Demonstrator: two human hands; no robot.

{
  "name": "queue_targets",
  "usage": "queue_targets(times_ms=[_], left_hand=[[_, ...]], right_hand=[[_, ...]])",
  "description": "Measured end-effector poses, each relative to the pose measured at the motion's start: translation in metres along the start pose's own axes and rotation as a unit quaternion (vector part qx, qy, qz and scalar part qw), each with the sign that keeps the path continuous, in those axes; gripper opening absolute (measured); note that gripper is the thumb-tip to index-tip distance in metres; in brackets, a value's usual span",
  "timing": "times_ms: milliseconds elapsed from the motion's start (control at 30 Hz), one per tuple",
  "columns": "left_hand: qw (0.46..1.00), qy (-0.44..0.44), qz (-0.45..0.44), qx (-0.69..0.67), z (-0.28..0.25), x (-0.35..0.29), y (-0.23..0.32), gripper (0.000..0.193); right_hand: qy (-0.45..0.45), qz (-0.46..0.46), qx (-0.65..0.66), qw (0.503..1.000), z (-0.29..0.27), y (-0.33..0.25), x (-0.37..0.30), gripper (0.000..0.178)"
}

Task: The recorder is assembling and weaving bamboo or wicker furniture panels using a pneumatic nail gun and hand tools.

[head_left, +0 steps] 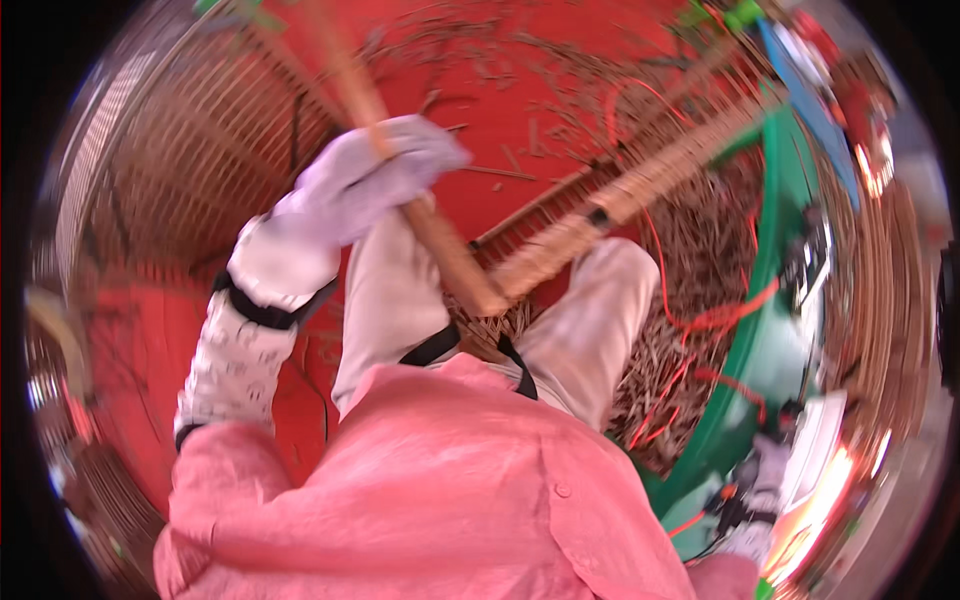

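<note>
My left hand [375,175], in a pale glove, is closed round one bar of a slatted bamboo frame [560,245]. That bar slants from the far left down to a corner between my knees. From this corner a second, thicker bar, with a row of thin slats along it, runs up to the far right. Motion smears the frame. At the lower right, my right hand [768,470], also gloved, is beside a green rim, close to dark tool-like parts and an orange cord [730,312]. Its fingers are too blurred to show a hold.
A large slatted panel [195,150] stands at the left. Thin wood scraps [665,370] are strewn over the red floor covering [500,80] and heaped at my right knee. A green curved edge [745,400] runs along my right. A dark and silver device [808,255] sits on it.
</note>
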State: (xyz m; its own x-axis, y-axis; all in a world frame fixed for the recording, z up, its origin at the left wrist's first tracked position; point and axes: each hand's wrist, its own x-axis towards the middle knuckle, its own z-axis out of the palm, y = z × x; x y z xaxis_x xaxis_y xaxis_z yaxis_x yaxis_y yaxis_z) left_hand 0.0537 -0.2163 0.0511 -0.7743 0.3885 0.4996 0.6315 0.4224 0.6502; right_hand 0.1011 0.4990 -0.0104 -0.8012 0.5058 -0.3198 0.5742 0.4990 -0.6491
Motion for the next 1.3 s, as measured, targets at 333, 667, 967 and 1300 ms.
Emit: queue_targets(times_ms=[333, 667, 967, 1300], left_hand=[[0.990, 0.062, 0.011, -0.124, 0.009, -0.004, -0.022, 0.017], [0.996, 0.056, -0.027, -0.068, 0.011, -0.001, -0.022, 0.025], [0.988, 0.129, 0.006, -0.082, 0.018, -0.001, -0.027, 0.027], [0.994, 0.083, 0.033, -0.068, 0.012, -0.004, -0.026, 0.022]], right_hand=[[-0.104, -0.166, 0.124, 0.973, -0.001, -0.185, -0.131, 0.040], [-0.357, -0.186, 0.004, 0.916, 0.117, -0.354, -0.238, 0.038], [-0.300, -0.337, -0.300, 0.841, 0.131, -0.380, -0.246, 0.055], [-0.392, -0.229, -0.176, 0.873, 0.154, -0.401, -0.271, 0.046]])
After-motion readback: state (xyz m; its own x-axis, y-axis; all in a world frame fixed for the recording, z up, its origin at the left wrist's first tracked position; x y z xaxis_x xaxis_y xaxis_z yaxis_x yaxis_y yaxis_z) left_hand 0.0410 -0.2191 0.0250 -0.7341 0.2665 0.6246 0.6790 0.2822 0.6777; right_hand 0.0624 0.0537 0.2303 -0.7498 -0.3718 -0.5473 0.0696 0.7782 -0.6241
